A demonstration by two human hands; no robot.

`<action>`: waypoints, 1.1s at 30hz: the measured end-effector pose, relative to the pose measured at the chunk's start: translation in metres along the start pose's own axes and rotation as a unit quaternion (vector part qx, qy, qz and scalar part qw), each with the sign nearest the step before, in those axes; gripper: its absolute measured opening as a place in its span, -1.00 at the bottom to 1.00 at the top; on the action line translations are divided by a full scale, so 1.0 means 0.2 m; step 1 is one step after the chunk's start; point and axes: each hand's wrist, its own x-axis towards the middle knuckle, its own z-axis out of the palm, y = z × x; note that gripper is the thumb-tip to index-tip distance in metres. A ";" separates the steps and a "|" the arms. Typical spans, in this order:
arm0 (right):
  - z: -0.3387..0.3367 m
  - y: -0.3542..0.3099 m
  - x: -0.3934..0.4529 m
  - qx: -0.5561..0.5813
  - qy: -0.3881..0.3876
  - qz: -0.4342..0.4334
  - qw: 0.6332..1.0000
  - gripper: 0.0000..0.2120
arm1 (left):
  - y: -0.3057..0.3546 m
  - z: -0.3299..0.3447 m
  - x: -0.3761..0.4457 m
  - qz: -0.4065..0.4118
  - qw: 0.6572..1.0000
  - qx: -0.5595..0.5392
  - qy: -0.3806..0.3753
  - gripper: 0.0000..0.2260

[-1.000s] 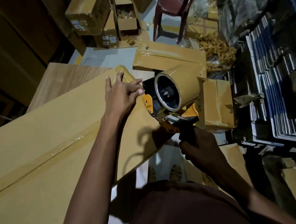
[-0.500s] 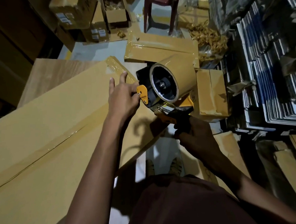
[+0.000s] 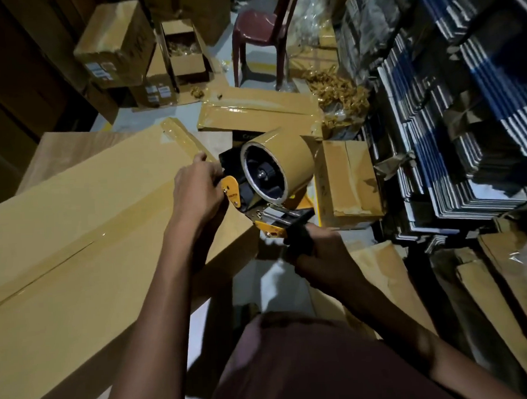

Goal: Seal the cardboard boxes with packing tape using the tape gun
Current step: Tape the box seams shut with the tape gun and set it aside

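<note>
Head view. Long flat box (image 3: 75, 239) lies on the desk (image 3: 61, 146) under and left of the left hand (image 3: 197, 190). One glossy tape strip (image 3: 84, 239) already runs down the box's centre seam, so the long seam looks done. The far end edge, just beyond the left hand, also carries shiny tape (image 3: 179, 136), slightly wrinkled. Judgement: this box is nearly sealed; what seems left is the near end by the hands, cutting the tape, then any other boxes.

Left hand is curled, fingers at the box's right edge, touching the front of the tape gun (image 3: 256, 193); whether it pinches the tape end or only presses, cannot tell. Right hand (image 3: 317, 251) is wrapped tight round the gun's black handle, below and right of the left hand. Gun hangs off the box's right edge, just beside the left hand, not flat on the cardboard.

Materials: box is matte tan cardboard, smooth, thin slab shape. Roll (image 3: 282, 168) is brown tape, a wide cylinder with pale core rim and black hub. Gun frame is yellow metal with a bright steel plate near the handle.

Right of the right hand: small box (image 3: 349, 179) with flaps shut, and stacked flat packs (image 3: 466, 127), blue and white edges. Beyond the hands: flat taped box (image 3: 257, 111) on the floor, dark red plastic chair (image 3: 259, 25), open carton (image 3: 184, 54).
</note>
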 end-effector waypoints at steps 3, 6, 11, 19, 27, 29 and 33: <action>0.00 0.01 -0.05 0.095 -0.015 0.043 0.994 -0.89 | -0.02 0.07 -0.07 0.014 0.999 -0.042 0.013 -0.77; 0.02 -0.02 -0.09 0.167 -0.034 0.089 0.981 -0.84 | -0.06 0.09 -0.05 0.040 0.999 -0.029 0.015 -0.77; 0.03 -0.04 -0.10 0.009 -0.016 0.057 0.998 -0.88 | -0.02 0.07 -0.09 -0.011 0.999 -0.046 0.025 -0.68; 0.02 -0.04 -0.15 0.003 -0.011 0.032 0.999 -0.87 | 0.02 0.04 -0.12 -0.021 1.000 -0.021 0.002 -0.57; 0.02 -0.03 -0.15 -0.043 -0.012 0.024 0.999 -0.87 | 0.05 0.05 -0.13 -0.040 0.999 0.008 -0.009 -0.71; 0.01 -0.03 -0.14 -0.048 -0.012 0.029 0.998 -0.84 | 0.07 0.05 -0.14 -0.041 0.999 0.018 -0.007 -0.74; 0.02 -0.05 -0.15 -0.016 -0.007 0.050 0.999 -0.83 | 0.06 0.06 -0.14 -0.041 0.999 0.023 -0.002 -0.79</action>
